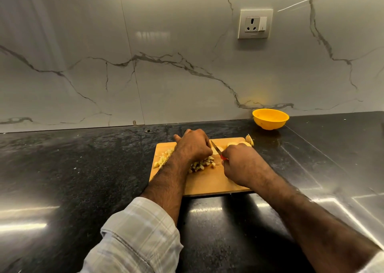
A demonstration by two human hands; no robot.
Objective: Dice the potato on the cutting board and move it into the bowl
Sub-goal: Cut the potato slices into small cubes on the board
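Note:
A wooden cutting board lies on the dark counter. Diced potato is heaped at its middle, with more pieces near the left edge. Uncut potato slices and a peel-side chunk lie at the board's far right corner. My left hand curls over a potato piece and holds it down. My right hand grips a red-handled knife, whose blade points toward my left fingers. A yellow bowl stands empty at the back right, by the wall.
The black counter runs wide to both sides of the board and is glossy. A marble-patterned wall with a power socket closes off the back.

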